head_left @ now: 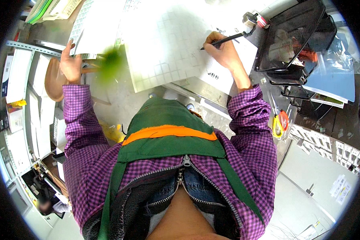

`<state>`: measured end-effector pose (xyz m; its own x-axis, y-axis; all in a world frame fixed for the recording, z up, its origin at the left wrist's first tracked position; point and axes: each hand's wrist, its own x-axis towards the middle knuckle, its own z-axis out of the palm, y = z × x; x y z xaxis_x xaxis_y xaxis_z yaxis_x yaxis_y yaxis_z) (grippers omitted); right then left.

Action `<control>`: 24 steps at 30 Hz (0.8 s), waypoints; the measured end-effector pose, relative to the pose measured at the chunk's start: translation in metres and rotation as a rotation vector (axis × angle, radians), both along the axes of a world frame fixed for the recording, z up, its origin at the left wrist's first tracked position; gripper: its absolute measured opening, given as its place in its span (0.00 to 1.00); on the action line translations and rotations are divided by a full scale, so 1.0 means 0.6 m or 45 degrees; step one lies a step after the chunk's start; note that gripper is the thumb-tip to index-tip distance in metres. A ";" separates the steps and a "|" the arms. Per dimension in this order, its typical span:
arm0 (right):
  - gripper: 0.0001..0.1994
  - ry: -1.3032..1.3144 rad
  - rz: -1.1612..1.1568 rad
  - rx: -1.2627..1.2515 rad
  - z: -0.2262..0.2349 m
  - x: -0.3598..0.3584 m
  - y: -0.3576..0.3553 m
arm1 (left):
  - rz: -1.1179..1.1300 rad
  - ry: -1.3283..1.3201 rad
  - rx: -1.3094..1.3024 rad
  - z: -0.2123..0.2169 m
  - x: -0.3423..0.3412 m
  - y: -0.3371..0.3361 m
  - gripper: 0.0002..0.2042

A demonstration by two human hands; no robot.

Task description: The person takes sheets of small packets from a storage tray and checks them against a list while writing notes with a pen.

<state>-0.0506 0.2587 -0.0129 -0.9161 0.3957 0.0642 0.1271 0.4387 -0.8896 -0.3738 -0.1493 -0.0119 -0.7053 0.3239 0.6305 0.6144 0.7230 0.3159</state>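
My right hand point(224, 52) is closed round a black pen point(226, 40), its tip pointing down at a large sheet of grid-lined paper point(160, 74). Beneath that hand, a smaller white sheet point(222, 80) with a few handwritten marks reaches out from under the grid sheet. Away to the left, my left hand point(71, 67) is raised with its fingers apart, holding nothing. It is beside the corner of another sheet with a green grid point(81, 34). Faint pen strokes show on the large sheet near the pen tip.
A black mesh desk tray point(290, 38) stands right of the papers, with blue folders point(334, 80) beside it. Yellow- and red-handled scissors point(282, 122) hang below. A round brown stool seat point(54, 80) and white shelves point(18, 76) are at the left. A blurred green patch point(113, 63) floats mid-left.
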 end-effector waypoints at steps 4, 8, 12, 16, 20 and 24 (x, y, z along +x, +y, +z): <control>0.04 -0.027 0.079 0.052 0.009 0.002 -0.002 | 0.012 -0.262 0.218 -0.027 -0.036 -0.019 0.21; 0.04 0.020 -0.003 0.057 -0.011 0.001 0.006 | -0.157 -0.703 1.005 -0.002 -0.056 -0.006 0.10; 0.06 0.034 -0.043 0.050 -0.007 0.002 0.008 | -0.128 -1.290 1.905 0.017 -0.069 0.001 0.09; 0.06 0.042 0.013 0.042 -0.010 0.000 0.011 | 0.049 -1.479 1.795 0.000 -0.064 0.006 0.08; 0.07 -0.045 0.007 0.105 0.003 -0.005 0.004 | 0.014 -1.610 1.664 -0.016 -0.048 0.005 0.07; 0.07 -0.081 0.007 0.221 -0.002 0.001 0.010 | 0.106 -1.603 1.662 0.078 0.072 0.102 0.09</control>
